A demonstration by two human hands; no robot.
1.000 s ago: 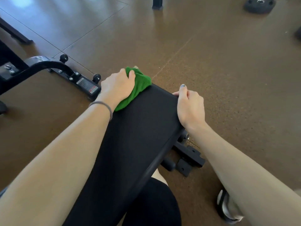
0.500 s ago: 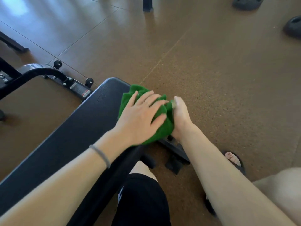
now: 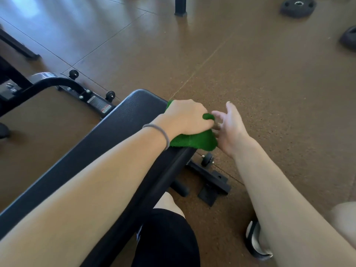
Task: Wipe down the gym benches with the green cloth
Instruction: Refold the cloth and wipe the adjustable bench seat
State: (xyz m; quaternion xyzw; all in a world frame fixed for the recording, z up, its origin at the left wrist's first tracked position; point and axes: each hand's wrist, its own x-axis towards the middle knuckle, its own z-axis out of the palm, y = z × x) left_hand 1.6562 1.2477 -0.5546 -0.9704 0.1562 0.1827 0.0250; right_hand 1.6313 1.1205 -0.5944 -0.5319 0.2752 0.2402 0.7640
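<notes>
Left hand [image 3: 187, 117] fingers curled over the bunched green terry cloth [image 3: 194, 140], gripping it and pressing it onto the far right edge of the black padded vinyl gym bench surface [image 3: 107, 135]; grey elastic band [image 3: 160, 131] on the left wrist; cloth sits under and just right of the left hand, a flap hanging over the pad's edge; right hand [image 3: 228, 126] just right of the cloth, off the pad, fingers spread and loosely extended, gripping nothing, fingertips at the cloth's right edge, contact can't be confirmed (blurred); both forearms run in from the bottom of frame, left one across the pad; below the right hand: small black caster wheel [image 3: 207, 159] and black steel foot bracket of the bench frame [image 3: 212, 185] on the brown speckled rubber floor [image 3: 269, 93]; left of the left hand: second black tubular frame with two small wheels and a warning sticker [image 3: 77, 87], near the bench end but separate; far beyond the right hand: round black weight plate [image 3: 297, 5] flat on the floor, part of another dark plate [image 3: 349, 38] at the right edge; black upright post [image 3: 180, 6] at top centre; near the body: knee in black shorts [image 3: 167, 237] under the bench edge, black-and-white sandal [image 3: 254, 239] behind the right forearm
</notes>
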